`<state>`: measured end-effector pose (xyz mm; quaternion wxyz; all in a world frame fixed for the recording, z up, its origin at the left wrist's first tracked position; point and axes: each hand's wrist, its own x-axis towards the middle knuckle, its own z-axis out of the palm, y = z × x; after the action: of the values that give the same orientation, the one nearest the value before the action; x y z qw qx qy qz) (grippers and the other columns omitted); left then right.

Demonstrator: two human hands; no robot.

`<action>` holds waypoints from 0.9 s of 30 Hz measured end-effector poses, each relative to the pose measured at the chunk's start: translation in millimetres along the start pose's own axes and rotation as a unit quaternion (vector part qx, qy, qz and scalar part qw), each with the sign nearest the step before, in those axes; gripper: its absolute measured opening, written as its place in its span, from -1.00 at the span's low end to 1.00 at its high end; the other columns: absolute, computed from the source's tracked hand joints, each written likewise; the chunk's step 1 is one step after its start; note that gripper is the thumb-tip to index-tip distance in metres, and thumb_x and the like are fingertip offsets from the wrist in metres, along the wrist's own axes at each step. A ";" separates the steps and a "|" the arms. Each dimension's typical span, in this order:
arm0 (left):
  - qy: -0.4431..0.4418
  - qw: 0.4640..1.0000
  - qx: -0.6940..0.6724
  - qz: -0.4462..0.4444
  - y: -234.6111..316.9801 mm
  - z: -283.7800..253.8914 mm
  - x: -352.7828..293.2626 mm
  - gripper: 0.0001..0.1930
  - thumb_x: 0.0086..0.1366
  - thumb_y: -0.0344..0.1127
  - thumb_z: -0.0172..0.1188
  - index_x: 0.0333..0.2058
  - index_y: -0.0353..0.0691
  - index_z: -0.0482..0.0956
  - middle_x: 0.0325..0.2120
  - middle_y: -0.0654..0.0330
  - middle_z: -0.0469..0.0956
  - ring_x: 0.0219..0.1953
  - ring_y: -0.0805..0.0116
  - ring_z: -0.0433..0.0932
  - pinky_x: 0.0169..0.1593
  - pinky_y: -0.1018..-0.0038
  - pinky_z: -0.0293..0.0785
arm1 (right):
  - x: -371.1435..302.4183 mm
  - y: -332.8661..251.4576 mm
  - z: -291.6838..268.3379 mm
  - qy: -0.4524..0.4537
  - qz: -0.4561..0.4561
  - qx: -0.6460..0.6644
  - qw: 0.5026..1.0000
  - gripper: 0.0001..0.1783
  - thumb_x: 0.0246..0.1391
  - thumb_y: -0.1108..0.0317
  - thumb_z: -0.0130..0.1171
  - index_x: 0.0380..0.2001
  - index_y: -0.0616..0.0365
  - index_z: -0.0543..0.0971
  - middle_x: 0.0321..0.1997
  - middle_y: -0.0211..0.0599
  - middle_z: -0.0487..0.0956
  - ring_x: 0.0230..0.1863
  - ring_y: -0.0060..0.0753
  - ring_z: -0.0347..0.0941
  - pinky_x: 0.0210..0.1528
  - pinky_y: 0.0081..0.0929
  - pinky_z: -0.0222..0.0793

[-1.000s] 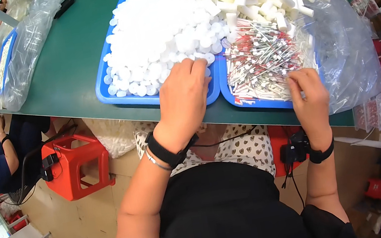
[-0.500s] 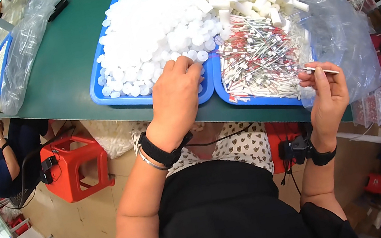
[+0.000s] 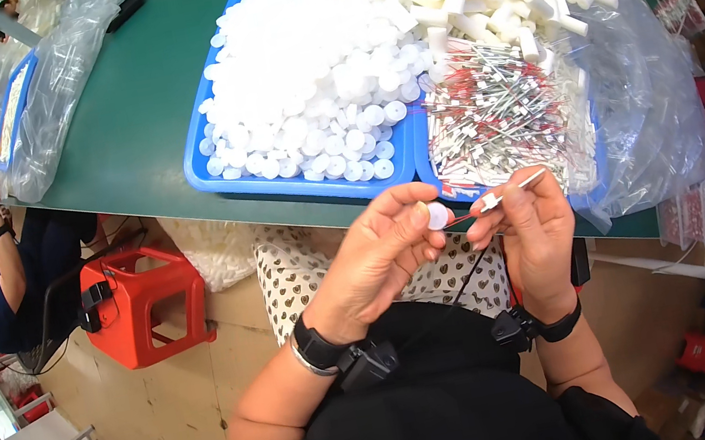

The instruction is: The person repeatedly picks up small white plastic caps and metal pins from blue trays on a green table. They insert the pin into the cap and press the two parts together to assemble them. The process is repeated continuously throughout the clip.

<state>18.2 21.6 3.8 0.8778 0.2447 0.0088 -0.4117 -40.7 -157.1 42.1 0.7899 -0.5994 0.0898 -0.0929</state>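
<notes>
Pinching 1 small round white disc [image 3: 438,216] between thumb and fingers, the left hand [image 3: 385,247] keeps a narrow grip in front of the green flat surface [image 3: 130,117]. The right hand [image 3: 537,236] has its narrow grip on 1 slim white stick [image 3: 490,201] with a thin red end pointing at the disc; whether they touch, I cannot tell. Beyond the hands, 2 blue plastic trays sit side by side: the left tray [image 3: 301,188] bears heaped translucent white discs [image 3: 309,69], the right tray [image 3: 422,152] tangled red, white and silvery thin sticks [image 3: 493,112].
</notes>
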 end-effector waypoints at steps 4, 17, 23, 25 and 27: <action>0.001 0.998 -0.063 -0.033 -10.5 -9.8 -2.8 -0.67 0.42 -0.24 0.14 0.08 -0.26 0.48 -0.23 0.29 0.58 -0.22 0.56 0.55 -0.13 0.60 0.50 | 1.1 4.2 7.3 0.012 0.027 -0.029 0.999 -0.86 0.35 0.39 0.01 -0.22 0.25 0.35 -0.33 -0.10 0.62 -0.42 -0.44 0.62 -0.39 -0.58 0.55; 0.034 0.999 -0.015 -0.039 -9.2 -4.5 -3.5 -0.68 0.43 -0.26 0.11 0.05 -0.33 0.49 -0.22 0.21 0.59 -0.22 0.52 0.59 -0.10 0.59 0.58 | 6.4 11.7 7.0 0.062 -0.002 -0.077 0.995 -0.88 0.34 0.41 0.03 -0.23 0.23 0.36 -0.36 -0.16 0.61 -0.43 -0.50 0.61 -0.40 -0.62 0.52; 0.074 0.997 -0.014 -0.022 -12.2 -2.3 -2.0 -0.70 0.43 -0.29 0.11 0.03 -0.32 0.51 -0.25 0.23 0.60 -0.23 0.51 0.60 -0.11 0.58 0.58 | -2.0 18.2 5.8 0.023 -0.150 -0.184 0.971 -0.86 0.23 0.53 0.14 -0.23 0.27 0.39 -0.36 -0.12 0.64 -0.37 -0.39 0.64 -0.31 -0.52 0.58; 0.074 0.997 -0.014 -0.025 -12.6 -2.8 -1.3 -0.71 0.43 -0.30 0.11 0.04 -0.32 0.51 -0.25 0.23 0.61 -0.23 0.50 0.60 -0.12 0.57 0.58 | -3.9 21.0 -0.6 -0.041 -0.259 -0.295 0.919 -0.83 0.17 0.56 0.20 -0.24 0.28 0.40 -0.35 -0.09 0.65 -0.34 -0.31 0.66 -0.28 -0.48 0.58; 0.069 0.997 -0.021 -0.029 -13.6 -4.1 -0.2 -0.71 0.43 -0.30 0.11 0.04 -0.32 0.50 -0.25 0.22 0.61 -0.23 0.50 0.60 -0.12 0.57 0.58 | -2.3 22.5 -2.5 -0.066 -0.292 -0.318 0.900 -0.79 0.11 0.56 0.27 -0.24 0.28 0.43 -0.35 -0.06 0.66 -0.32 -0.23 0.67 -0.28 -0.44 0.57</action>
<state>9.0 16.3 -5.6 0.8675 0.2538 0.0855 -0.4192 -42.7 -153.0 19.8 0.4992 -0.8225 -0.1167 -0.2465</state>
